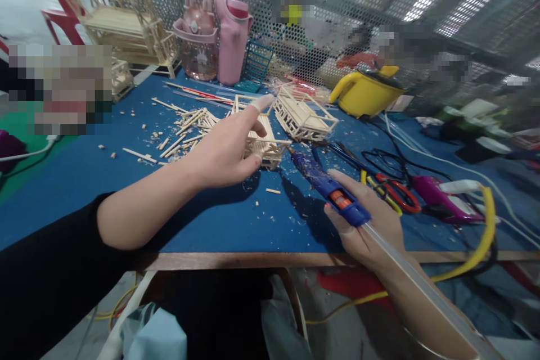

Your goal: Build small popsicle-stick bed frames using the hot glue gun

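Observation:
My left hand (225, 149) reaches over a small wooden stick frame (270, 149), its index finger stretched out in a white finger cover and its thumb apart. Whether it touches the frame is hard to tell. My right hand (371, 219) is wrapped round a blue glue gun (323, 180), with a long clear glue stick running out of its back. The gun's nozzle is close to the right side of the frame. Behind and to the right stands a second stick frame (304, 113). Loose wooden sticks (185, 132) lie left of my left hand.
Pink bottles (232, 39) and a larger wooden model (122, 28) stand at the back left. A yellow pot (369, 93) is at the back right. Red-handled pliers (399, 192), cables and a purple tool (447, 199) lie on the right. A perforated metal screen (261, 17) borders the table.

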`<action>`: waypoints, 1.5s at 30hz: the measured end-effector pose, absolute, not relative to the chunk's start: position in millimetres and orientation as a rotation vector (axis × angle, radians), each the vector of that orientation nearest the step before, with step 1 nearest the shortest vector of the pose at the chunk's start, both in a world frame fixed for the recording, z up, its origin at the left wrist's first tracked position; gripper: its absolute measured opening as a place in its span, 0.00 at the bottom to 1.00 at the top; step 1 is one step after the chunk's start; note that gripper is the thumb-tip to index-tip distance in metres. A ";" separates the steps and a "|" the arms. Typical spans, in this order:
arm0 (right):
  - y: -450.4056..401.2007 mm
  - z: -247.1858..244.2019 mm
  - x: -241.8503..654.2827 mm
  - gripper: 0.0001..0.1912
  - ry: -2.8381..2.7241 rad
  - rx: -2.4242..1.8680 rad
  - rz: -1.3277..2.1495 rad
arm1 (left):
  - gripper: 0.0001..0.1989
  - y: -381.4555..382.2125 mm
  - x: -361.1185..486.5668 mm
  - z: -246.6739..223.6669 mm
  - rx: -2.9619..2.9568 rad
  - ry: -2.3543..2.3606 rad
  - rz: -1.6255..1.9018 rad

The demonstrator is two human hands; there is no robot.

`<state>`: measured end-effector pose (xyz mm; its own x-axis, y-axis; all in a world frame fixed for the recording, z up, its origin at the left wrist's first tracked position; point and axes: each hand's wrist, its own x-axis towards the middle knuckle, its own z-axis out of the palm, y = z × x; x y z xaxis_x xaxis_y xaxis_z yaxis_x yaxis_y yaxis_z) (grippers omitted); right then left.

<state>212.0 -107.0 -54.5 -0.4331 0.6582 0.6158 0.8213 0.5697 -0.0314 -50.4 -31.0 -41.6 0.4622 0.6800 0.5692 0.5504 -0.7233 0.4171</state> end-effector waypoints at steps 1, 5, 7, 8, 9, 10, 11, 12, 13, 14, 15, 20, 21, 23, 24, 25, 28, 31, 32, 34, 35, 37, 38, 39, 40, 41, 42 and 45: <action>-107.6 -54.0 211.6 0.22 -2.217 -1.187 -0.361 | 0.41 -30.9 -50.4 -41.8 2.533 1.075 1.110; -109.5 -53.4 212.1 0.23 -2.220 -1.223 -0.353 | 0.41 -30.9 -50.3 -41.9 2.525 1.079 1.109; -109.6 -53.8 212.7 0.23 -2.235 -1.199 -0.355 | 0.40 -30.9 -50.2 -41.9 2.526 1.076 1.109; -109.5 -54.2 213.0 0.23 -2.243 -1.190 -0.352 | 0.40 -30.9 -50.2 -41.9 2.527 1.075 1.110; -109.4 -54.5 213.2 0.23 -2.245 -1.183 -0.350 | 0.40 -30.8 -50.2 -42.0 2.527 1.075 1.114; -109.2 -54.9 213.3 0.23 -2.242 -1.186 -0.348 | 0.40 -30.7 -50.2 -42.2 2.527 1.075 1.117; -109.1 -55.3 213.4 0.23 -2.233 -1.195 -0.346 | 0.40 -30.6 -50.2 -42.4 2.527 1.074 1.121; -109.0 -55.6 213.4 0.23 -2.220 -1.208 -0.343 | 0.40 -30.5 -50.3 -42.5 2.527 1.072 1.123; -109.0 -55.8 213.3 0.23 -2.205 -1.220 -0.340 | 0.40 -30.4 -50.3 -42.7 2.526 1.070 1.122; -108.9 -55.9 213.1 0.23 -2.192 -1.232 -0.336 | 0.40 -30.4 -50.3 -42.7 2.525 1.068 1.119; -108.9 -55.8 212.9 0.23 -2.182 -1.240 -0.331 | 0.40 -30.4 -50.3 -42.6 2.524 1.066 1.119; -108.2 -54.6 211.1 0.23 -2.172 -1.218 -0.330 | 0.40 -31.3 -50.0 -40.6 2.510 1.077 1.104; -107.9 -54.4 210.9 0.22 -2.168 -1.211 -0.332 | 0.41 -31.6 -49.9 -40.0 2.509 1.083 1.096; -107.4 -54.2 210.9 0.22 -2.157 -1.218 -0.330 | 0.41 -32.0 -49.8 -39.1 2.512 1.089 1.084; -107.2 -54.2 211.1 0.23 -2.156 -1.227 -0.327 | 0.41 -32.1 -49.9 -39.0 2.514 1.090 1.083; -107.0 -54.3 211.5 0.23 -2.157 -1.234 -0.324 | 0.41 -32.0 -49.9 -39.0 2.517 1.088 1.084; -107.0 -54.7 213.4 0.23 -2.169 -1.232 -0.323 | 0.41 -31.3 -50.3 -40.3 2.534 1.084 1.091; -108.4 -54.5 214.9 0.24 -2.166 -1.230 -0.336 | 0.41 -30.4 -50.5 -41.9 2.550 1.074 1.110; -109.0 -54.3 215.1 0.24 -2.164 -1.224 -0.339 | 0.41 -30.2 -50.5 -42.2 2.549 1.071 1.114; -110.1 -53.8 215.0 0.24 -2.167 -1.202 -0.337 | 0.41 -30.1 -50.3 -42.4 2.537 1.071 1.113; -110.4 -53.7 214.7 0.24 -2.179 -1.191 -0.333 | 0.41 -30.2 -50.2 -42.3 2.529 1.073 1.110; -110.0 -54.0 214.0 0.24 -2.223 -1.164 -0.333 | 0.41 -30.4 -50.0 -41.9 2.516 1.078 1.103; -109.3 -54.3 213.6 0.24 -2.249 -1.155 -0.333 | 0.41 -30.6 -49.9 -41.6 2.512 1.081 1.101; -108.5 -54.7 213.2 0.24 -2.271 -1.146 -0.334 | 0.41 -30.8 -49.8 -41.3 2.508 1.083 1.099; -107.5 -55.2 212.9 0.24 -2.287 -1.141 -0.333 | 0.41 -31.0 -49.8 -41.0 2.507 1.086 1.097; -106.5 -55.7 212.6 0.24 -2.294 -1.139 -0.332 | 0.41 -31.1 -49.8 -40.8 2.507 1.087 1.093; -105.7 -56.2 212.4 0.24 -2.295 -1.137 -0.330 | 0.41 -31.2 -49.8 -40.6 2.508 1.087 1.091; -104.6 -57.0 212.0 0.24 -2.292 -1.121 -0.331 | 0.41 -31.3 -49.9 -40.1 2.517 1.079 1.091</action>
